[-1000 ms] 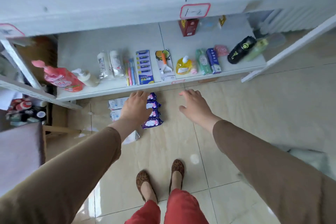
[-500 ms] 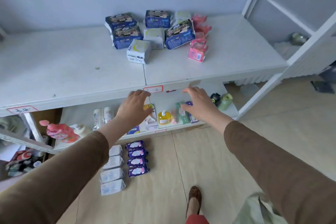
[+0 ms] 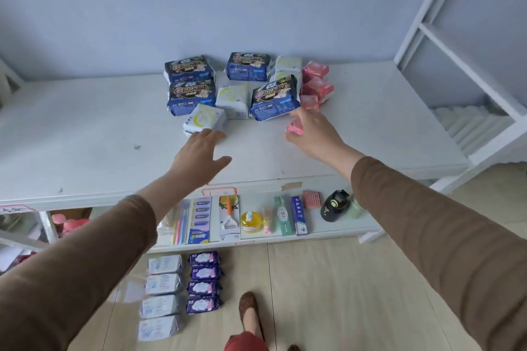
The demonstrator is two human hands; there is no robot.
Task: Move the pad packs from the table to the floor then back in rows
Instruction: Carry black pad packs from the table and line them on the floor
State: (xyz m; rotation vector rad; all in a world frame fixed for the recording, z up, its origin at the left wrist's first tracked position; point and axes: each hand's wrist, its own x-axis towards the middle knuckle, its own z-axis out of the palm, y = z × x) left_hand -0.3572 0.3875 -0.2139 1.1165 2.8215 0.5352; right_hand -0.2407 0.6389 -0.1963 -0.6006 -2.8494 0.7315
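your left hand (image 3: 199, 151) reaches over the white table (image 3: 85, 128), fingers spread loose, tips at the near white pad pack (image 3: 204, 118), gripping nothing. your right hand (image 3: 312, 134) curls round a small pink pack (image 3: 293, 127) beside the blue packs (image 3: 275, 101). on the floor (image 3: 342, 293) lie a row of white packs (image 3: 162, 296) and a row of purple packs (image 3: 204, 282).

the right hand (image 3: 313, 134) hides most of a pink pack (image 3: 294, 128); pack lettering is too small to read.
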